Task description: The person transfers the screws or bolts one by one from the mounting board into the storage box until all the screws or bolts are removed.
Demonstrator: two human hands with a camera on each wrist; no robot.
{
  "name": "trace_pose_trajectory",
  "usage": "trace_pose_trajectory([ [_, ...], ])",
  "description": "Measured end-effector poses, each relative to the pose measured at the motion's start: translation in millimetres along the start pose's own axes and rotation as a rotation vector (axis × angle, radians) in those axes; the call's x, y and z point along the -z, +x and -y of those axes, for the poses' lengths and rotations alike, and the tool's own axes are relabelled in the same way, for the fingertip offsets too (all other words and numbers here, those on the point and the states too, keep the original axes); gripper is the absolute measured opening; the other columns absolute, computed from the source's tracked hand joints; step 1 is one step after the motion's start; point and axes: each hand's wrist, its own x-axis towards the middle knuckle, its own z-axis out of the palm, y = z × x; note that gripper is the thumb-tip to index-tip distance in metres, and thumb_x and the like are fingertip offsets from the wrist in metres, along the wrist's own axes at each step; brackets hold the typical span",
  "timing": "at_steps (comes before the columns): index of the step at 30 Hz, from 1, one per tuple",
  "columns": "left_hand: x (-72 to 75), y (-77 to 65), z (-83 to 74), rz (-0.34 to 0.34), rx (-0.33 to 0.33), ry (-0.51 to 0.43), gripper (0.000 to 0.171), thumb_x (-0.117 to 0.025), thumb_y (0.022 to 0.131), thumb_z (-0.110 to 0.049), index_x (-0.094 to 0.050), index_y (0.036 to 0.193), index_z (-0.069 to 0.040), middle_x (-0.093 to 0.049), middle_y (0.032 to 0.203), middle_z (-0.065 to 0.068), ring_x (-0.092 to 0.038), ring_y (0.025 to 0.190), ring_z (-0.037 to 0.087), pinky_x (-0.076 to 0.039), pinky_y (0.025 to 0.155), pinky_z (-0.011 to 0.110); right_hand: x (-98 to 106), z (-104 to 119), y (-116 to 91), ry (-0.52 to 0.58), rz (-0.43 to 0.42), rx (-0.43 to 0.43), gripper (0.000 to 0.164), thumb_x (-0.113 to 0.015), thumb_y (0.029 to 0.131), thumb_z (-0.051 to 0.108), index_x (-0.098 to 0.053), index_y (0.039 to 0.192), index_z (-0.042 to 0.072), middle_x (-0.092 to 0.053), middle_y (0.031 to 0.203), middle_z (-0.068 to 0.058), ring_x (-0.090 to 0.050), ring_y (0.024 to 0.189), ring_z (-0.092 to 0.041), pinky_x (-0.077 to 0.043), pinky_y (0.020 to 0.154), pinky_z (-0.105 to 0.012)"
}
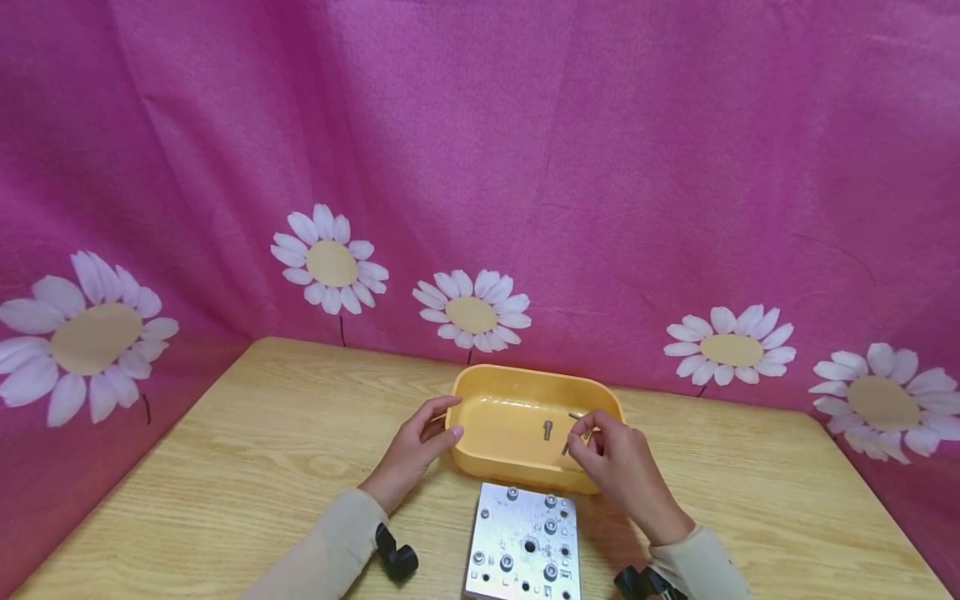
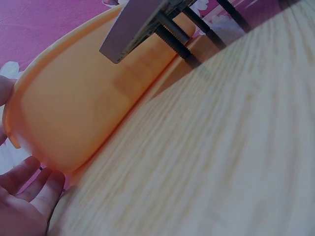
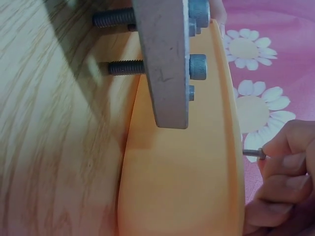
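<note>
A yellow plastic bin (image 1: 517,473) stands on the table. My left hand (image 1: 420,446) grips its left end, thumb over the rim and fingers outside; the left wrist view shows those fingers (image 2: 49,191) against the end wall. Over the bin's right side, my right hand (image 1: 615,458) pinches a small socket-head screw (image 3: 253,153) near its head, shank pointing away from the fingertips. Another screw (image 1: 547,430) lies on the bin floor, and a further screw (image 1: 576,416) shows partly behind the right fingers.
In front of the bin, a metal plate (image 1: 517,533) carries several socket-head screws and has open holes. Long threaded shanks (image 3: 125,67) stick out beneath it, above the wooden table (image 1: 337,417). A pink flowered cloth (image 1: 480,167) hangs behind.
</note>
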Motion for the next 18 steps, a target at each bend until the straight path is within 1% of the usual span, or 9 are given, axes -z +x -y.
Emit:
trace_pose_trajectory([
  [7, -0.8, -0.6, -1.6, -0.003, -0.002, -0.017, 0.048, -0.067, 0.091, -0.027, -0.051, 0.136, -0.027, -0.043, 0.146, -0.001, -0.045, 0.131, 0.025, -0.041, 0.106, 0.04, 0.3, -0.8, -0.4, 0.013, 0.003, 0.012, 0.01, -0.065, 0.085, 0.008, -0.059, 0.093, 0.01, -0.042, 0.055, 0.004, -0.035, 0.046, -0.006, -0.026, 0.041, -0.019],
  [13, 0.1, -0.6, -1.8, 0.004, -0.002, -0.016, 0.046, -0.066, 0.092, -0.026, -0.052, 0.136, -0.026, -0.044, 0.145, -0.001, -0.045, 0.131, 0.024, -0.041, 0.107, 0.039, 0.4, -1.0, -0.8, 0.022, 0.014, 0.012, 0.011, -0.066, 0.086, 0.009, -0.059, 0.095, 0.01, -0.041, 0.054, 0.005, -0.035, 0.046, -0.006, -0.026, 0.041, -0.019],
  [18, 0.1, -0.3, -1.5, 0.01, -0.016, -0.025, 0.045, -0.066, 0.092, -0.024, -0.053, 0.135, -0.024, -0.044, 0.145, 0.0, -0.044, 0.131, 0.024, -0.04, 0.107, 0.039, 1.2, 1.2, -1.6, 0.026, 0.027, 0.009, 0.012, -0.066, 0.087, 0.011, -0.058, 0.096, 0.01, -0.041, 0.055, 0.005, -0.036, 0.047, -0.006, -0.027, 0.042, -0.019],
])
